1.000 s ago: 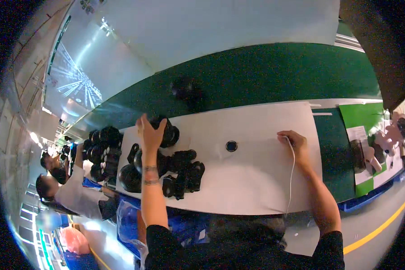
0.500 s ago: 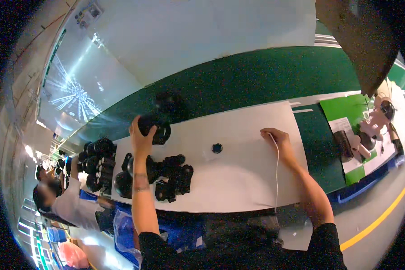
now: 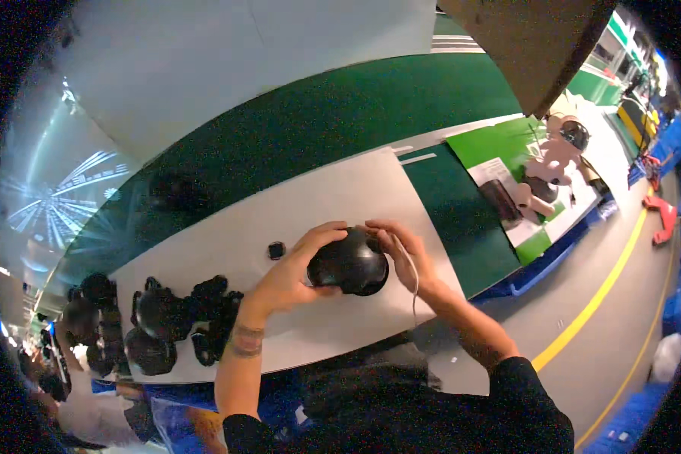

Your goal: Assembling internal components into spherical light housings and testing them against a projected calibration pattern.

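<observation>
My left hand (image 3: pixel 286 274) is wrapped round the left side of a rounded, glossy black housing (image 3: pixel 348 265), held over the white work surface (image 3: pixel 348 189). My right hand (image 3: pixel 410 253) has its fingertips at the housing's upper right side, with a thin white cable (image 3: pixel 415 291) pinched in it. The cable hangs down past the table's front edge. Whatever end of the cable lies between the fingers is hidden. A small dark disc-like piece (image 3: pixel 277 250) rests on the white surface to the left of the housing.
Several black housings and parts (image 3: pixel 163 314) crowd the table's left end. On the right lie a green sheet (image 3: pixel 499 147), a dark brown case (image 3: pixel 499 203) and a pink plush toy (image 3: pixel 556 155). A brown panel (image 3: pixel 533 45) overhangs the far right. A co-worker's pale sleeve (image 3: pixel 91 412) shows at lower left.
My left hand has brought a black housing from the left to the middle, in front of me. My right hand has come to it, still with the cable. The view has turned right.
</observation>
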{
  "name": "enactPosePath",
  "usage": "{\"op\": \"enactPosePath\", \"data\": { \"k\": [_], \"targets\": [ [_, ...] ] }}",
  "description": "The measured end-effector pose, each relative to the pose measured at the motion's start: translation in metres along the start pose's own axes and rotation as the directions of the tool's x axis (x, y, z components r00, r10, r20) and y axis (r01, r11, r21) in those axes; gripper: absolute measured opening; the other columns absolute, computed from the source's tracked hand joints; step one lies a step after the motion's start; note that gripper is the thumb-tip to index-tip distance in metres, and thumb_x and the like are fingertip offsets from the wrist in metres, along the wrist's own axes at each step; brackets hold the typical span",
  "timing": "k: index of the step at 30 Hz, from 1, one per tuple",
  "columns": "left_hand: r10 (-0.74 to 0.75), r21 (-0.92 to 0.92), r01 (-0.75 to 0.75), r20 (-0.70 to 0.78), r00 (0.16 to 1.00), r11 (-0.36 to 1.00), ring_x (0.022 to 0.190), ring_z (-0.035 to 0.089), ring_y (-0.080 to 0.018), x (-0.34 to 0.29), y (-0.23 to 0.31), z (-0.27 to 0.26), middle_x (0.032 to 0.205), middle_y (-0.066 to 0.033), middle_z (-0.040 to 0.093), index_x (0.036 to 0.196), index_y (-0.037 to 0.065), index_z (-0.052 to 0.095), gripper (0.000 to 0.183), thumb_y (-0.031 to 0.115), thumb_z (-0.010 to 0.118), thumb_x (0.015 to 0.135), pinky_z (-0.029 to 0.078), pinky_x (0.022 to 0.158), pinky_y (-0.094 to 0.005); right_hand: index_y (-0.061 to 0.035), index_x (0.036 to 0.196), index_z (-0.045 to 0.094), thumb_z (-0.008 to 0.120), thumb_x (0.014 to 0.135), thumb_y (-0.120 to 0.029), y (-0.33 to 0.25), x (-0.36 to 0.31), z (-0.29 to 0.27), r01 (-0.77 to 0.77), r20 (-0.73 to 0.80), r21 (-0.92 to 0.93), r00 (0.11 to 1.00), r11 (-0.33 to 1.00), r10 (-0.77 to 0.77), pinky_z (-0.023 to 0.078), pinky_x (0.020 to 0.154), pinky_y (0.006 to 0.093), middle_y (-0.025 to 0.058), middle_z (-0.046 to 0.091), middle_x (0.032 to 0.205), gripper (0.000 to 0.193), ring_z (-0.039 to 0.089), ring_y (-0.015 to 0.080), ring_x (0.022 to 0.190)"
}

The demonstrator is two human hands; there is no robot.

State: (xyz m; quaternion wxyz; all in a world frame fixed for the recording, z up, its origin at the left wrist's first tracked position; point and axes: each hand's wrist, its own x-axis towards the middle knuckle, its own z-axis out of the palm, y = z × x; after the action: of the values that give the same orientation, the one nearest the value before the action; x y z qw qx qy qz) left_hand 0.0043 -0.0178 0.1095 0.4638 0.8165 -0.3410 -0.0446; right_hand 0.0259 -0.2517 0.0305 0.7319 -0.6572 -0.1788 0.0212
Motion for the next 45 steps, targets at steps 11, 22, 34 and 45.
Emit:
{"op": "enactPosePath", "data": {
  "k": [11, 22, 34, 45],
  "targets": [
    [-0.2, -0.16, 0.159, -0.284, 0.938, 0.974, 0.138, 0.036, -0.0346, -0.057, 0.003, 0.052, 0.15, -0.019, 0.034, 0.143, 0.003, 0.04, 0.095, 0.043, 0.085, 0.07, 0.034, 0.112, -0.0438, 0.0027, 0.142, 0.04, 0.04, 0.105, -0.011, 0.003, -0.114, 0.04, -0.073, -0.129, -0.022, 0.989, 0.997, 0.07, 0.045, 0.104, 0.041, 0.018, 0.048, 0.142, 0.039, 0.05, 0.0266, 0.128],
    [-0.136, -0.097, 0.104, -0.425, 0.895, 0.99, 0.136, 0.035, -0.0344, -0.081, -0.014, 0.052, 0.145, -0.0194, 0.032, 0.146, 0.002, 0.029, 0.11, 0.04, 0.09, 0.062, 0.03, 0.113, -0.0446, -0.005, 0.124, 0.064, 0.065, 0.078, 0.013, -0.062, -0.088, 0.01, 0.261, 0.167, -0.579, 0.965, 0.772, -0.201, 0.051, 0.07, 0.0306, 0.0131, 0.058, 0.1, 0.05, 0.06, 0.0198, 0.084],
    [-0.26, -0.409, 0.023, -0.534, 0.805, 0.912, 0.134, 0.039, -0.033, -0.091, -0.022, 0.077, 0.142, -0.0187, 0.039, 0.14, 0.0, 0.04, 0.089, 0.03, 0.086, 0.07, 0.034, 0.111, -0.0436, -0.0046, 0.089, 0.068, 0.081, 0.071, -0.003, -0.097, 0.013, 0.037, 0.615, 0.645, -0.352, 0.706, 0.706, -0.293, 0.056, 0.075, 0.0344, 0.0056, 0.068, 0.091, 0.023, 0.066, 0.025, 0.09],
    [-0.181, -0.32, 0.02, -0.481, 0.858, 0.947, 0.133, 0.042, -0.034, -0.085, -0.029, 0.057, 0.142, -0.0185, 0.043, 0.139, 0.002, 0.046, 0.086, 0.028, 0.084, 0.066, 0.034, 0.11, -0.0438, -0.0065, 0.083, 0.069, 0.081, 0.064, -0.003, -0.119, 0.034, 0.051, 0.665, 0.758, -0.42, 0.632, 0.618, -0.164, 0.053, 0.069, 0.0352, 0.0035, 0.063, 0.085, 0.023, 0.063, 0.024, 0.082]
  ]
}}
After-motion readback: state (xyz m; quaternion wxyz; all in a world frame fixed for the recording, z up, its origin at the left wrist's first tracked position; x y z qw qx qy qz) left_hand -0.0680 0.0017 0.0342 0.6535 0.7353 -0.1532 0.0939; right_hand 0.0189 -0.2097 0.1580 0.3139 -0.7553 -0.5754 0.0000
